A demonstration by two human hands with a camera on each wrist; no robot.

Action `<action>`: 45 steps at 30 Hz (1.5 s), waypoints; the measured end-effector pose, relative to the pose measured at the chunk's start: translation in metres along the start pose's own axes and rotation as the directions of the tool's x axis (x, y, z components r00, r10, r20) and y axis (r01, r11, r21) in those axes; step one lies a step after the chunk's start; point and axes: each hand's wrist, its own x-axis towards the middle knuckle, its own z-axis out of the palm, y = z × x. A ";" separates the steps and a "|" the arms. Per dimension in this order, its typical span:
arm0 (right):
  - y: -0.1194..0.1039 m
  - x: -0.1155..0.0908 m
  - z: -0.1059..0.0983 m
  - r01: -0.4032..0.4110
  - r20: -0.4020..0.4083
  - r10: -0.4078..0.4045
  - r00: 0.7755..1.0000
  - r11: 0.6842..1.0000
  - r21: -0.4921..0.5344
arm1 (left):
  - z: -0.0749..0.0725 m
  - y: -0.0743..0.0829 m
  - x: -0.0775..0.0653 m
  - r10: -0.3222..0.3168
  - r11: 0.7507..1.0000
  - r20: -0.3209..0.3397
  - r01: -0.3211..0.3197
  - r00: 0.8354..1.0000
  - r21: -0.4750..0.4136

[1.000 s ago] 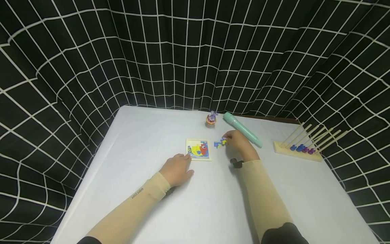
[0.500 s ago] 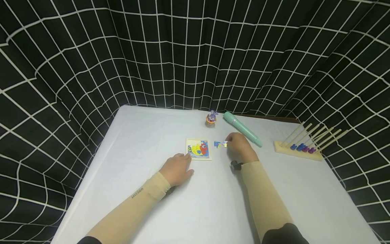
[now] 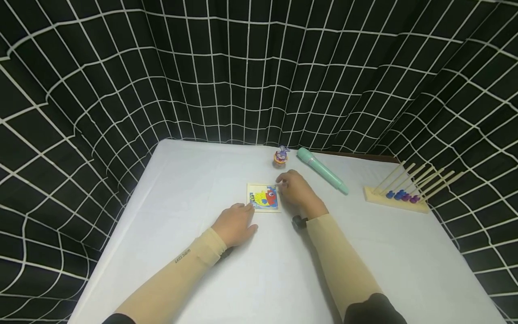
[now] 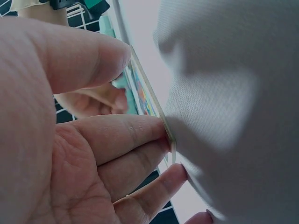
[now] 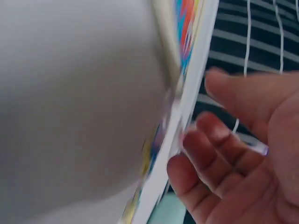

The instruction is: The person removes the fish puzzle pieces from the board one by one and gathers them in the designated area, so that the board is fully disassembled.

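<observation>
Head view, 12 at the far side of the table (image 3: 194,175). Fish puzzle (image 3: 265,198) flat in its pale frame, near-square, so no clear long axis. It lies at 1 o'clock from the left hand (image 3: 236,225) and 9 o'clock from the right hand (image 3: 297,190). Left: fingers extended, tips on the lower-left corner, thumb held off. Right: at the upper-right corner, thumb and finger slightly parted — contact uncertain here. Microphone (image 3: 322,171) at 2 o'clock from the right hand.

Left wrist view: fingers straight, nothing gripped, tips against the frame's edge; thumb apart.

Right wrist view, some blur: fingers loosely bent, spread from the thumb, no piece seen between them. Frame corner at 11 o'clock from that hand. Blurred coloured shapes (image 5: 148,151) at 9 o'clock, beside the frame — probably loose pieces.
</observation>
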 end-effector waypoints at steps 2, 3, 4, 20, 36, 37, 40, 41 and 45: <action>-0.010 0.002 0.005 0.047 0.050 -0.048 0.998 0.999 0.011 | 0.000 0.000 0.001 0.000 1.000 0.002 0.000 1.000 0.008; -0.013 0.003 0.007 0.064 0.070 -0.064 0.995 0.998 0.002 | 0.000 0.001 0.001 -0.001 1.000 0.006 0.001 1.000 0.011; -0.016 0.003 0.009 0.080 0.083 -0.078 0.993 0.997 -0.017 | 0.000 0.001 0.001 -0.001 1.000 0.008 0.001 1.000 0.015; -0.023 0.010 0.012 0.116 0.151 -0.099 0.984 0.987 -0.115 | -0.002 0.003 -0.001 0.002 1.000 0.025 -0.002 1.000 0.004; -0.027 0.009 0.014 0.130 0.116 -0.114 0.987 0.982 -0.140 | 0.000 0.003 0.002 -0.010 1.000 0.034 0.009 0.999 0.023; -0.027 0.010 0.014 0.125 0.106 -0.112 0.988 0.984 -0.128 | 0.000 0.003 0.002 -0.009 1.000 0.037 0.009 0.999 0.026; -0.026 0.010 0.014 0.102 0.085 -0.095 0.992 0.991 -0.081 | -0.002 0.002 0.005 -0.011 1.000 0.044 0.009 0.999 0.029; -0.026 0.010 0.014 0.096 0.079 -0.091 0.993 0.993 -0.066 | -0.003 0.002 0.005 -0.012 1.000 0.048 0.011 0.999 0.025; -0.027 0.011 0.013 0.095 0.076 -0.093 0.993 0.995 -0.021 | -0.007 0.000 0.007 -0.013 1.000 0.057 0.012 0.998 0.018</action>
